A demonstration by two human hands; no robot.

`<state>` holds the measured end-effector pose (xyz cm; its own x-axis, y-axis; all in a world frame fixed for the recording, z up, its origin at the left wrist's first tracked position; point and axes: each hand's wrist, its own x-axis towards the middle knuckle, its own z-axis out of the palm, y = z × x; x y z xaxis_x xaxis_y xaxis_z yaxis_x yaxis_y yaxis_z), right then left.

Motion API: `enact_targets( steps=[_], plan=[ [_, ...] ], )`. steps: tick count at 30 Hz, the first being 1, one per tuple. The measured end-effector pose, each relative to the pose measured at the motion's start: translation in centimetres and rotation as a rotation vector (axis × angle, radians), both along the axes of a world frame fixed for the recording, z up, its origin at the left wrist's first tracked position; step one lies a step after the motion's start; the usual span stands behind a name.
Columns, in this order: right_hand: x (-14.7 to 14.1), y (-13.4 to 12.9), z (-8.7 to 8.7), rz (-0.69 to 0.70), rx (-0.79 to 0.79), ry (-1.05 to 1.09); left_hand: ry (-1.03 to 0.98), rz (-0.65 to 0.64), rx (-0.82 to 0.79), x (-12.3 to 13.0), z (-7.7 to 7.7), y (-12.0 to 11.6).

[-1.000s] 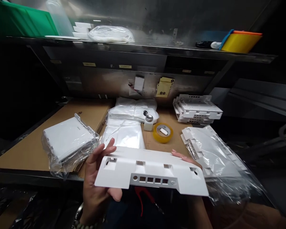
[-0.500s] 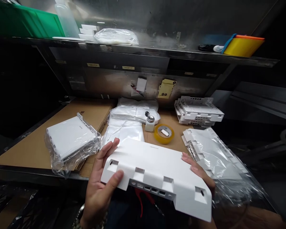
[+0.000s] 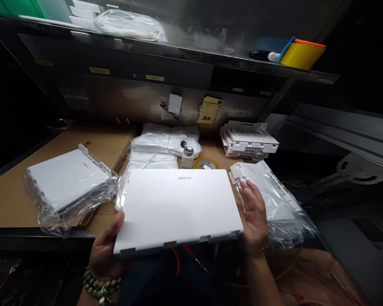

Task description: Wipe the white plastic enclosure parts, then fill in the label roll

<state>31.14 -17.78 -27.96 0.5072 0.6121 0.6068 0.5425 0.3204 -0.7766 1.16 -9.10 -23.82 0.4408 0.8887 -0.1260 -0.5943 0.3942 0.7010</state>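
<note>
A white HUAWEI panel (image 3: pixel 178 208) is held up over the front edge of the bench, its broad flat face showing and the lettering upside down. My left hand (image 3: pixel 108 246) grips its lower left corner, thumb on the edge, the other fingers hidden beneath. At the right edge, my right hand (image 3: pixel 254 212) has its fingers stretched out and apart, with the palm beside the panel. Bagged white panels (image 3: pixel 274 191) lie just beyond that hand. On the left, another white panel in clear plastic (image 3: pixel 70 178) rests on cardboard.
Flat cardboard (image 3: pixel 12 199) covers the bench's left. Behind the panel are plastic bags (image 3: pixel 162 142), a small bottle (image 3: pixel 187 158) and yellow tape (image 3: pixel 198 162). Stacked white housings (image 3: pixel 250 140) stand at the back right. A shelf (image 3: pixel 185 53) crosses above.
The panel has tilted so its flat face shows and its port side no longer does. My right hand has opened away from its edge. The whole view has shifted.
</note>
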Motion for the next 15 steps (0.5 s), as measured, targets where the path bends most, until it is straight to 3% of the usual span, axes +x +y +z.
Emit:
enact_targets(
  steps=[3, 5, 11, 15],
  plan=[
    [-0.8, -1.2, -0.1, 0.113, -0.19, 0.461, 0.063, 0.028, -0.015, -0.1, -0.6, -0.6],
    [-1.5, -2.3, -0.5, 0.202, -0.262, 0.623, 0.126, 0.022, -0.027, -0.2, -0.8, -0.8],
    [-3.0, -4.0, -1.5, 0.183, -0.233, 0.751, -0.092, -0.013, 0.09, -0.5, -2.6, -0.7],
    [-3.3, -4.0, -1.0, 0.187, -0.238, 0.734, -0.104, -0.012, 0.002, -1.9, -4.9, -0.5]
  ],
)
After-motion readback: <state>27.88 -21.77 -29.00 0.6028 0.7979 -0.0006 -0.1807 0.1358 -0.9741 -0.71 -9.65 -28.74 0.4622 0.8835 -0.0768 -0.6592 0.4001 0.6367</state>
